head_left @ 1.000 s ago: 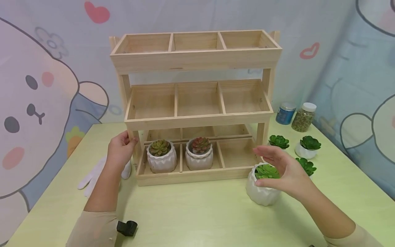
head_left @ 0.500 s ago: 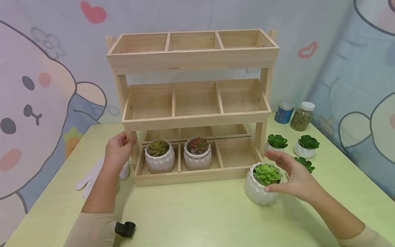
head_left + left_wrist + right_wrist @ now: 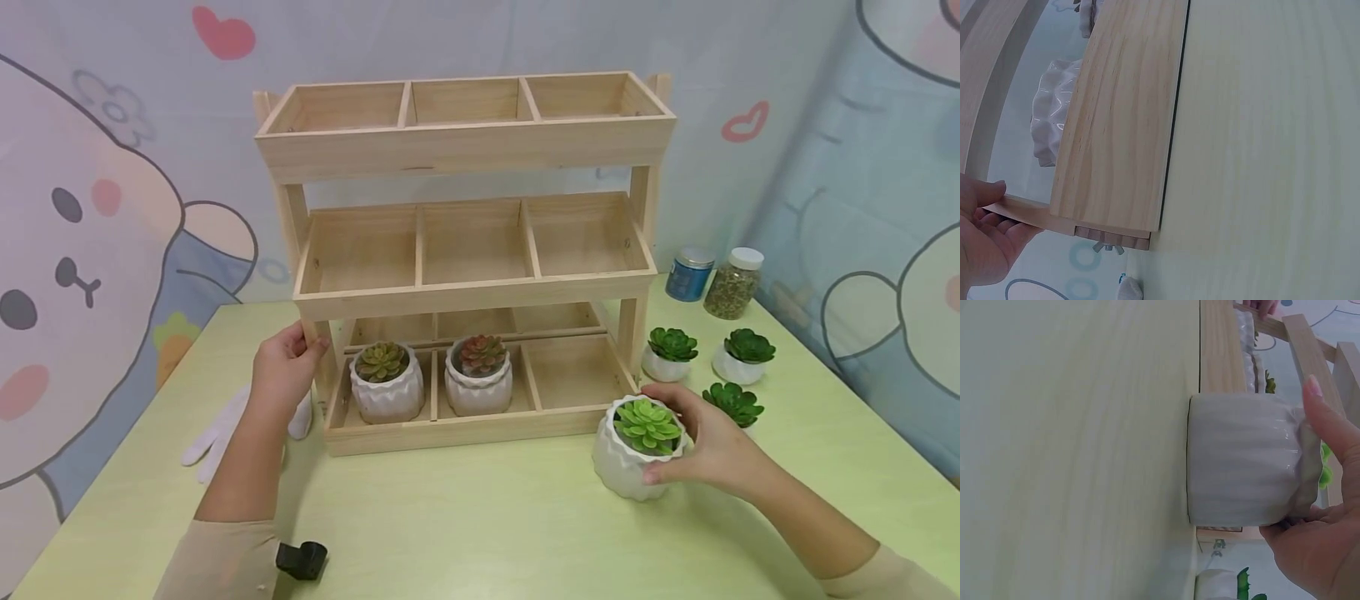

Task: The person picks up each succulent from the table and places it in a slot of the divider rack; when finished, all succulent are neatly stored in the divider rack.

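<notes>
My left hand (image 3: 285, 371) grips the left upright of a three-tier wooden shelf (image 3: 465, 154), thumb on one side and fingers on the other in the left wrist view. With my right hand (image 3: 708, 442) I hold a white ribbed pot (image 3: 626, 467) by its upper rim; a bright green succulent (image 3: 647, 425) sits inside it. That pot stands on the table by the shelf's front right corner. Two more white potted succulents, one yellowish green (image 3: 382, 362) and one reddish (image 3: 482, 356), occupy the left and middle compartments of the bottom tier.
Dark green succulents in small white pots (image 3: 738, 367) stand right of the shelf. Behind them are a blue tin (image 3: 688, 275) and a jar of granules (image 3: 732, 287). White gloves (image 3: 217, 437) lie beyond my left forearm. A black object (image 3: 302, 561) is near my left sleeve.
My right hand has come down from above the bright green succulent's pot and taken hold of its rim. The left hand keeps its grip on the upright. The view has shifted slightly.
</notes>
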A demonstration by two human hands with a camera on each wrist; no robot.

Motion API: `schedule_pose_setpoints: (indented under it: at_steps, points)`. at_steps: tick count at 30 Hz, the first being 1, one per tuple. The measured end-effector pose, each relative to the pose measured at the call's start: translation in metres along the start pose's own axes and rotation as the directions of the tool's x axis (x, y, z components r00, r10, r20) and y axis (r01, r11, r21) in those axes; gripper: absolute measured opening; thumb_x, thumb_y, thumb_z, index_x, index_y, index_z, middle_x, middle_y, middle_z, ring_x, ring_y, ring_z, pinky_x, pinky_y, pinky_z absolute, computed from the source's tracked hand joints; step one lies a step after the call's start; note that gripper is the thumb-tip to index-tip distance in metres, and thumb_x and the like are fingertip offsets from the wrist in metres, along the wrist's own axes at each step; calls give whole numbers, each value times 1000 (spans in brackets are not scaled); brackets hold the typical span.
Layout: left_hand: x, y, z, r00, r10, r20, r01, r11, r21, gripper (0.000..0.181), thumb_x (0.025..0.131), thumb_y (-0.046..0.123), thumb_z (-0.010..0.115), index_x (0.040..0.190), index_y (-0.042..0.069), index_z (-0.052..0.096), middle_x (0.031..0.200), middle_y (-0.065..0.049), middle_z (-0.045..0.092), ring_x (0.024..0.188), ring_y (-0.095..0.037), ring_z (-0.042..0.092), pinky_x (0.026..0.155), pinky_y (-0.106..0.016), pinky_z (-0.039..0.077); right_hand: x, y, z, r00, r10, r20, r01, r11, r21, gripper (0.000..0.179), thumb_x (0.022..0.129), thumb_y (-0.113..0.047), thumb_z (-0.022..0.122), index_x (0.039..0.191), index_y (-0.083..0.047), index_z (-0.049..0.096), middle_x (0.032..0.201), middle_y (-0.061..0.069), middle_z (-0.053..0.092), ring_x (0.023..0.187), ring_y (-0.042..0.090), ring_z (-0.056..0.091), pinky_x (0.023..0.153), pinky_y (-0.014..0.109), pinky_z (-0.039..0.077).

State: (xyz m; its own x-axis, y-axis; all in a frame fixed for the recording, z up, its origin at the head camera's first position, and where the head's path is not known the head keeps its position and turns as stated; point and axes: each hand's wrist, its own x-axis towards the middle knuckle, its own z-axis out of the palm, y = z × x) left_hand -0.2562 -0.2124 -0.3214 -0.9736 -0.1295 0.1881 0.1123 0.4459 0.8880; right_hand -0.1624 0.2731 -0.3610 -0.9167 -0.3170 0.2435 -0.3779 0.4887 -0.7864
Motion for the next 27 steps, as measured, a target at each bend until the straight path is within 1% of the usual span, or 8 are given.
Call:
schedule_pose_setpoints:
  at_steps: [3, 8, 10, 12, 18, 22, 27]
  points:
    - [1, 1, 0, 1000, 3, -3, -3, 1000, 2, 44, 97, 13, 52, 136, -4, 44, 124, -23, 56, 114, -32, 53, 94, -41, 45, 0, 0, 2, 1000, 14, -11, -14, 1000, -12, 93, 58, -18, 91, 134, 1, 41, 127, 13, 51, 112, 6, 47, 90, 11, 37]
    - [2, 1, 0, 1000, 11, -5, -11, 1000, -5, 43, 97, 12, 52, 136, -4, 44, 123, -24, 56, 114, -32, 53, 94, -40, 45, 1, -1, 4, 998, 51, -35, -53, 996, -69, 93, 57, -25, 92, 133, -4, 44, 125, 8, 53, 111, 15, 49, 88, 16, 40]
    - [2, 0, 1, 1000, 11, -6, -11, 1000, -8, 43, 97, 12, 52, 136, -4, 44, 123, -24, 56, 114, -32, 53, 94, -40, 45, 1, 0, 5, 997, 62, -48, -65, 996, -66, 91, 57, -25, 91, 132, -4, 45, 124, 7, 54, 110, 16, 50, 88, 16, 41]
    - [2, 0, 2, 1000, 8, -6, -8, 1000, -9, 43, 97, 12, 52, 136, -4, 45, 123, -24, 56, 114, -32, 53, 93, -40, 46, 1, 0, 5, 996, 68, -58, -71, 996, -50, 88, 59, -23, 91, 131, -4, 46, 123, 7, 54, 110, 15, 50, 88, 15, 41]
    - [1, 0, 3, 1000, -5, -5, 5, 1000, -13, 44, 97, 13, 52, 137, -4, 44, 124, -23, 56, 115, -31, 53, 94, -40, 45, -1, -4, 7, 993, 91, -69, -89, 996, 33, 86, 61, -17, 89, 133, -1, 45, 126, 9, 52, 109, 4, 49, 87, 11, 40]
    - [0, 1, 2, 1000, -9, -1, 9, 1000, -14, 44, 97, 13, 52, 137, -3, 44, 125, -23, 55, 116, -32, 52, 95, -40, 45, 0, -14, 4, 994, 78, -75, -72, 994, 83, 82, 63, -12, 88, 131, 1, 45, 126, 11, 52, 109, 3, 50, 87, 12, 42]
    - [-1, 1, 0, 1000, -10, -1, 10, 1000, -2, 43, 97, 12, 52, 136, -4, 44, 124, -23, 55, 115, -32, 53, 94, -40, 45, 7, -33, -1, 996, 41, -84, -29, 989, 146, 80, 64, -5, 86, 132, 2, 44, 129, 13, 50, 110, 5, 50, 87, 14, 44]
